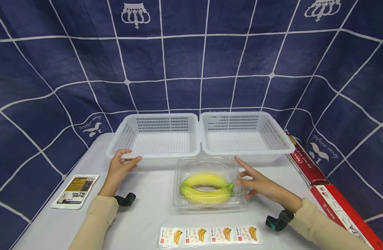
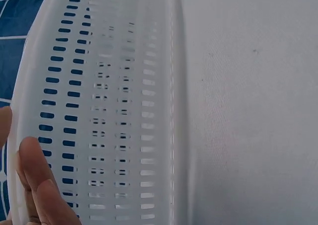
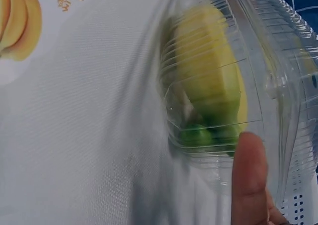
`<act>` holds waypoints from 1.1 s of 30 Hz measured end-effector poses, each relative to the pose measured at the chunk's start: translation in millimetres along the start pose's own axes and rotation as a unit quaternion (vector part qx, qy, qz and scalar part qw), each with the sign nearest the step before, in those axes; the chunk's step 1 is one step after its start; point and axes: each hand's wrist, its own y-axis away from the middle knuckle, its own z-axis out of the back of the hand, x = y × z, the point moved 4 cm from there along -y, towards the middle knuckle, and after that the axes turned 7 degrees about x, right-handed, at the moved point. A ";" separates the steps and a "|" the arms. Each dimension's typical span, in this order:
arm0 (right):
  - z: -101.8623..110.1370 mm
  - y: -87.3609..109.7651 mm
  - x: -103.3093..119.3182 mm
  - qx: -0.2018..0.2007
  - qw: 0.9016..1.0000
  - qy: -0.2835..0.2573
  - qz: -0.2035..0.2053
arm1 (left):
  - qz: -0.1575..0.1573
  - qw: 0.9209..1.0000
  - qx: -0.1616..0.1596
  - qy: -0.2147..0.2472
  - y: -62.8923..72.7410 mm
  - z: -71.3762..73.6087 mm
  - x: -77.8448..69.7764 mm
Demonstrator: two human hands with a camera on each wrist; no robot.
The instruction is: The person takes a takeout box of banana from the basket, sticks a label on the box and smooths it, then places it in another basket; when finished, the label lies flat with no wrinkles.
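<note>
My left hand is at the front left corner of a white perforated plastic basket, thumb and fingers on either side of its rim. In the left wrist view, fingertips lie along the basket wall. A clear plastic clamshell box stands before the baskets with its lid down. Inside it lie yellow-green bananas. Beside the box's right side is my right hand, index finger stretched toward the back corner. The right wrist view has its thumb straight against the box's edge.
A second white basket adjoins the first at the right. Banana-picture stickers lie at the front of the white table. A printed pouch is at left, and red cartons line the right edge. Behind hangs a blue cloth.
</note>
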 end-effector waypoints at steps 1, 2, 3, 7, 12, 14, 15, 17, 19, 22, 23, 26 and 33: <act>0.0 1.3 0.9 -0.007 1.000 0.004 0.002 | 0.000 1.000 0.006 -0.004 1.2 -0.2 -1.4; 0.3 2.7 1.7 -0.015 1.000 0.010 0.004 | -0.001 1.000 0.013 -0.011 2.6 0.0 -3.0; 0.7 4.5 2.8 -0.023 1.000 0.016 0.010 | -0.004 1.000 0.020 -0.024 4.5 0.7 -5.1; 2.7 10.9 8.2 -0.074 0.994 0.071 0.047 | -0.026 0.993 0.055 -0.099 14.1 5.8 -14.3; 3.9 18.3 15.7 -0.146 0.971 0.152 0.115 | -0.051 0.979 0.096 -0.172 28.4 11.5 -23.2; 3.3 20.8 19.2 -0.168 0.961 0.168 0.142 | -0.062 0.974 0.105 -0.192 36.0 11.3 -26.0; 2.6 22.1 21.1 -0.176 0.956 0.175 0.156 | -0.069 0.971 0.108 -0.203 40.0 10.7 -27.2; 0.7 24.5 25.0 -0.188 0.945 0.191 0.185 | -0.082 0.965 0.118 -0.218 48.1 8.3 -29.0; -2.6 26.9 29.4 -0.192 0.936 0.205 0.211 | -0.094 0.961 0.133 -0.225 56.2 4.3 -30.1; -10.0 29.5 36.1 -0.177 0.931 0.209 0.239 | -0.107 0.955 0.165 -0.221 66.5 -3.3 -30.4; -12.6 30.3 38.4 -0.170 0.932 0.207 0.242 | -0.111 0.953 0.178 -0.219 69.7 -6.0 -30.2; -21.7 31.6 43.6 -0.137 0.939 0.194 0.248 | -0.123 0.943 0.222 -0.215 77.6 -13.7 -29.1; -44.3 31.7 47.5 -0.028 0.959 0.155 0.234 | -0.139 0.922 0.310 -0.185 91.6 -29.8 -19.4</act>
